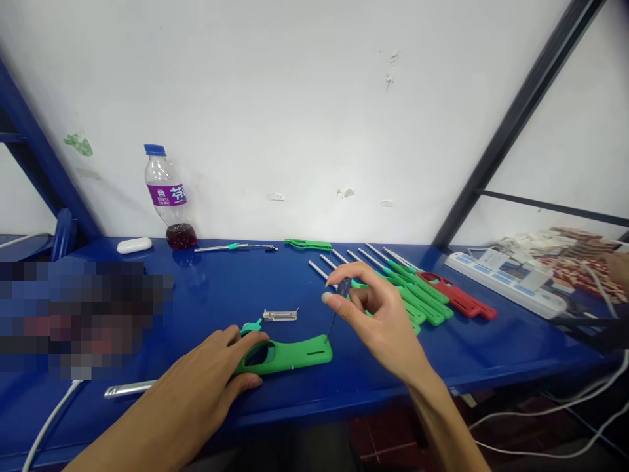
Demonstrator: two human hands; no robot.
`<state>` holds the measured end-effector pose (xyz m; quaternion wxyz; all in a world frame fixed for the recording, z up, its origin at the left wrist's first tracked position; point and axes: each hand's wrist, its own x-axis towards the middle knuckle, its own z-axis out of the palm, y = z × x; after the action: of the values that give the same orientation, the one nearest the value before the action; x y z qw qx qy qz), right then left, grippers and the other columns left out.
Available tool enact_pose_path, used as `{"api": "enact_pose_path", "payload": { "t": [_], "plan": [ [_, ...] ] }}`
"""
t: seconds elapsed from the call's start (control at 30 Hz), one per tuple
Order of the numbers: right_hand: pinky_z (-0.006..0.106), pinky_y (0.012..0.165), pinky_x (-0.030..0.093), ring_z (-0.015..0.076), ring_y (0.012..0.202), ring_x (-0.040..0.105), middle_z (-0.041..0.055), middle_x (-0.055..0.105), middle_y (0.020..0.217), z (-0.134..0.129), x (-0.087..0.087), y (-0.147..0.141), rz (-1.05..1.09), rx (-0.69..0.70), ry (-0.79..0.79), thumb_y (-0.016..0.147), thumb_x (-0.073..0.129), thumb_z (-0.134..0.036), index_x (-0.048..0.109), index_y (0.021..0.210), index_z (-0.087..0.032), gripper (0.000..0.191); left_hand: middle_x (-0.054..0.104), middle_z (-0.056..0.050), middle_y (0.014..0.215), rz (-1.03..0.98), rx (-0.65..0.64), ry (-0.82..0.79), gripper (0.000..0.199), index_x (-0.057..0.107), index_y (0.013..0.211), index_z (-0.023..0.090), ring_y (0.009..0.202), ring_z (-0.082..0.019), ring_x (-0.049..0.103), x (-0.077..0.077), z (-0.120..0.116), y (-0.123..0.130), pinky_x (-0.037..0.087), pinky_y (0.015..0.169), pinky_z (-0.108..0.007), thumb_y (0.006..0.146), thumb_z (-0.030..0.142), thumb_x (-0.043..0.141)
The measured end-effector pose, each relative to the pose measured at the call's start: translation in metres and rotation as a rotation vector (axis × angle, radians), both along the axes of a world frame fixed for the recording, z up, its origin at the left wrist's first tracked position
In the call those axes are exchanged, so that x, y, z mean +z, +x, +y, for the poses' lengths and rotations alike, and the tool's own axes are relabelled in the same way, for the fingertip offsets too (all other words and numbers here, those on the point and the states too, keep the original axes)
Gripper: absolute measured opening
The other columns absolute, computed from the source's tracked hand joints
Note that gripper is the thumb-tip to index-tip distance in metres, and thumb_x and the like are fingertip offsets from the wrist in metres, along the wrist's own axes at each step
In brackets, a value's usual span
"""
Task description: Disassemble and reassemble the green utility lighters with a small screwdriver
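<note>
Looks like a small workshop: blue table (216, 285), screwdriver (344, 287), row of similar lighters (427, 303), power strip (506, 283), scuffed white wall (295, 118)

Power strip (506, 283) right of lighters (432, 289)

Scuffed white wall (295, 98) behind blue tbl (221, 285), 1 dk post (511, 121) at R, reddish tiled flr (393, 426) below.

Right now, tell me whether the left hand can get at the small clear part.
Probably yes: the small clear part lies uncovered on the blue table, just beyond the left hand. That hand is gripping the green casing, though, so it would likely have to let go first.
</note>
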<state>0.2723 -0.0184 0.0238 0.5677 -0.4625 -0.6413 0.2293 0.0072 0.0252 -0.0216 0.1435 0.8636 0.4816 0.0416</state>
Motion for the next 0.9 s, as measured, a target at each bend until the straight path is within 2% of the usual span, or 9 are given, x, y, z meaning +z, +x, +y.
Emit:
{"api": "enact_pose_path", "payload": {
  "t": [0.1,0.2,0.27,0.37,0.43,0.53,0.7,0.77,0.9],
  "plan": [
    [0.026,0.066,0.045,0.0136,0.075,0.057,-0.0019,0.070,0.102,0.001,0.001,-0.001,-0.054,0.036,0.062,0.101,0.071,-0.025,0.072,0.105,-0.028,0.005,0.066,-0.010,0.144,-0.030,0.003,0.019,0.048,0.062,0.146,0.034,0.134,-0.038,0.062,0.001,-0.001,0.000,0.049,0.112,-0.060,0.099,0.035,0.051],
    [0.031,0.088,0.050,0.0187,0.100,0.064,0.0006,0.071,0.107,-0.002,0.003,0.002,-0.052,0.157,0.022,0.108,0.062,-0.025,0.069,0.122,-0.030,0.017,0.065,-0.010,0.145,-0.012,0.028,-0.013,0.047,0.063,0.144,0.034,0.135,-0.038,0.061,0.006,-0.003,0.002,0.049,0.112,-0.060,0.099,0.035,0.051],
    [0.035,0.096,0.051,0.0196,0.105,0.066,0.0023,0.071,0.110,-0.004,0.004,0.005,0.020,0.287,-0.048,0.111,0.056,-0.027,0.063,0.129,-0.028,0.019,0.064,-0.010,0.147,0.006,0.025,-0.030,0.048,0.061,0.147,0.034,0.138,-0.038,0.059,0.010,-0.004,0.003,0.048,0.113,-0.059,0.100,0.035,0.051],
    [0.038,0.100,0.053,0.0207,0.107,0.068,0.0039,0.070,0.114,-0.006,0.004,0.008,0.125,0.438,-0.133,0.113,0.053,-0.029,0.058,0.126,-0.027,0.014,0.062,-0.011,0.149,0.041,0.019,-0.043,0.049,0.058,0.149,0.034,0.143,-0.038,0.055,0.013,-0.006,0.005,0.046,0.116,-0.060,0.101,0.035,0.049],
    [0.037,0.099,0.052,0.0208,0.108,0.068,0.0036,0.069,0.114,-0.005,0.004,0.008,0.109,0.408,-0.152,0.111,0.058,-0.031,0.060,0.119,-0.026,0.009,0.060,-0.012,0.152,0.076,0.030,-0.054,0.049,0.057,0.151,0.032,0.144,-0.038,0.054,0.015,-0.006,0.007,0.044,0.117,-0.059,0.102,0.035,0.048],
    [0.031,0.091,0.051,0.0190,0.100,0.066,0.0010,0.067,0.106,-0.003,0.005,0.006,0.046,0.260,-0.124,0.105,0.069,-0.033,0.067,0.108,-0.026,0.008,0.058,-0.012,0.155,0.106,0.038,-0.066,0.050,0.056,0.152,0.032,0.145,-0.037,0.053,0.014,-0.006,0.006,0.043,0.118,-0.058,0.103,0.036,0.047],
    [0.029,0.081,0.049,0.0167,0.087,0.062,-0.0009,0.063,0.099,-0.007,0.008,0.009,0.010,0.166,-0.046,0.111,0.056,-0.034,0.067,0.123,-0.032,0.017,0.062,-0.008,0.151,0.023,-0.009,0.006,0.048,0.058,0.149,0.035,0.144,-0.038,0.054,0.006,-0.003,0.002,0.044,0.117,-0.061,0.103,0.036,0.046],
    [0.029,0.077,0.046,0.0169,0.085,0.059,-0.0014,0.064,0.101,-0.009,0.008,0.015,-0.130,0.103,-0.086,0.111,0.058,-0.035,0.069,0.123,-0.035,0.016,0.064,-0.007,0.148,-0.009,-0.006,0.023,0.047,0.062,0.146,0.034,0.142,-0.038,0.056,0.006,-0.004,0.002,0.046,0.116,-0.060,0.101,0.034,0.049],
    [0.032,0.077,0.043,0.0203,0.090,0.060,-0.0023,0.065,0.098,-0.010,-0.001,0.028,-0.522,0.038,-0.288,0.096,0.082,-0.028,0.076,0.101,-0.034,0.010,0.067,-0.007,0.145,-0.047,0.010,0.032,0.047,0.065,0.143,0.034,0.139,-0.038,0.059,0.009,-0.005,0.003,0.049,0.114,-0.057,0.097,0.034,0.054]
  ]
}}
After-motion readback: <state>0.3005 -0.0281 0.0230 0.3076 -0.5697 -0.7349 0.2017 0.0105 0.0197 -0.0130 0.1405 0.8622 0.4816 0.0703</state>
